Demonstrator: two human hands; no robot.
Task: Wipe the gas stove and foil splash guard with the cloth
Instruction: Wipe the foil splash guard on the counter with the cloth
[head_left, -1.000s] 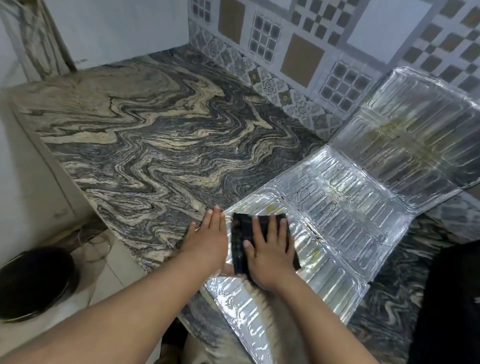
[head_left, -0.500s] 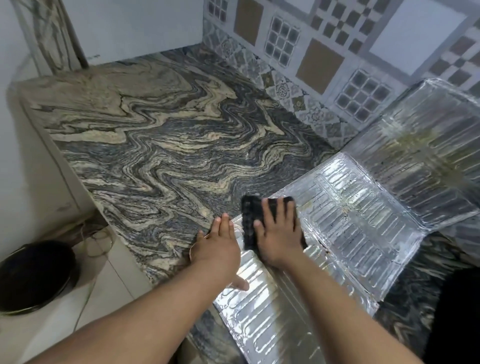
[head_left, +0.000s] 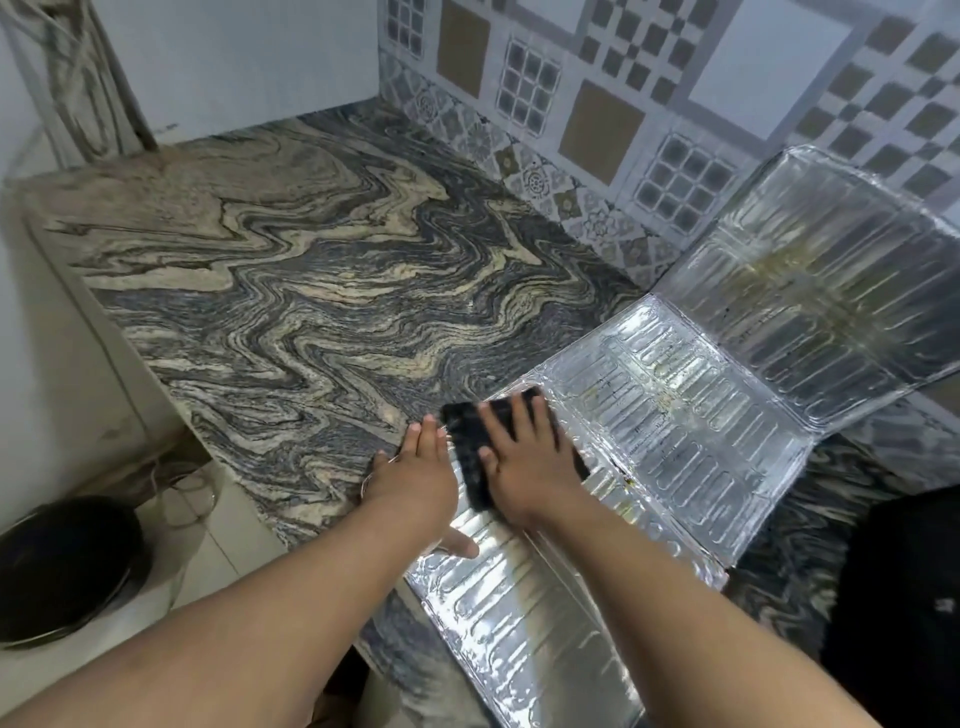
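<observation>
Head view: the right hand (head_left: 527, 460) is laid flat, fingers straight, on the dark cloth (head_left: 470, 447), pressed to the ribbed foil guard (head_left: 675, 415) at 5 o'clock. The left hand (head_left: 415, 475), fingers extended, apparently steadies the foil's edge on the swirled stone counter (head_left: 311, 291).

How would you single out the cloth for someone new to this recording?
Find the marbled countertop, then the shiny foil splash guard lying on its right side. On its near-left panel, under the flat right hand, lies the cloth: the only black, matte thing on it.
</observation>
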